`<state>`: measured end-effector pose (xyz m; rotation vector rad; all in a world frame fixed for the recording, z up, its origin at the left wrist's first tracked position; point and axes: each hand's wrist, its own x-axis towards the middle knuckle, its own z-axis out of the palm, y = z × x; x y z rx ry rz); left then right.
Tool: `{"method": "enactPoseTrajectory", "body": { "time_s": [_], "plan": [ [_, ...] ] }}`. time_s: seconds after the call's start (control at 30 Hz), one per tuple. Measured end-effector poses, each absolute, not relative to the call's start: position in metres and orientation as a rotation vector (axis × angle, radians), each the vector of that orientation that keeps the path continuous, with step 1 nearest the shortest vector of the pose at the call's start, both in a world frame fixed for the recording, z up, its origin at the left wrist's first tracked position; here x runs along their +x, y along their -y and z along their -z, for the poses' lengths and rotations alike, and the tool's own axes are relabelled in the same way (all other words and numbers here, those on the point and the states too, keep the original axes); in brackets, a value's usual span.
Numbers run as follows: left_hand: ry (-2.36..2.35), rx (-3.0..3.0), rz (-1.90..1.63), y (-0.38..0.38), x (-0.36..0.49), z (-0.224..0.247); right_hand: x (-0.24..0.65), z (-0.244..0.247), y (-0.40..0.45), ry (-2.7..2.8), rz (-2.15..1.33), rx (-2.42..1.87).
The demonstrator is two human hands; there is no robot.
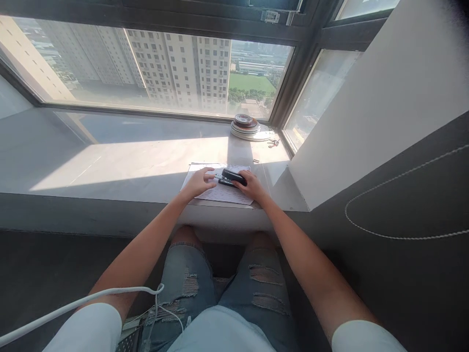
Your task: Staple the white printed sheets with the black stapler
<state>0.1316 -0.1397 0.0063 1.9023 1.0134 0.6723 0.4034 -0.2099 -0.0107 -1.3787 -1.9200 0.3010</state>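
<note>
A black stapler (pixel 233 177) lies over printed paper sheets (pixel 223 194) on the window sill, its top arm raised from its base at an angle. My right hand (pixel 250 186) is closed around the stapler's right end. Just left of the stapler, my left hand (pixel 200 182) hovers at the paper with its fingers apart, pointing toward the stapler's front. Nothing shows between those fingers.
Behind the sheets, a stack of plates or round lids (pixel 246 128) stands in the window corner. Small keys (pixel 273 143) lie beside it. A beaded cord (pixel 381 182) hangs at right; a white cable (pixel 80 300) crosses the lower left. The sill's front edge is close below the paper.
</note>
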Motion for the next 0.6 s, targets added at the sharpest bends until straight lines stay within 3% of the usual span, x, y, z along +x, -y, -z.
{"method": "enactPoseTrajectory", "body": {
  "time_s": [0.6],
  "plan": [
    [-0.858,2.097,-0.619,0.152,0.156,-0.018,0.404,0.011,0.209,1.889,-0.358,-1.387]
  ]
}}
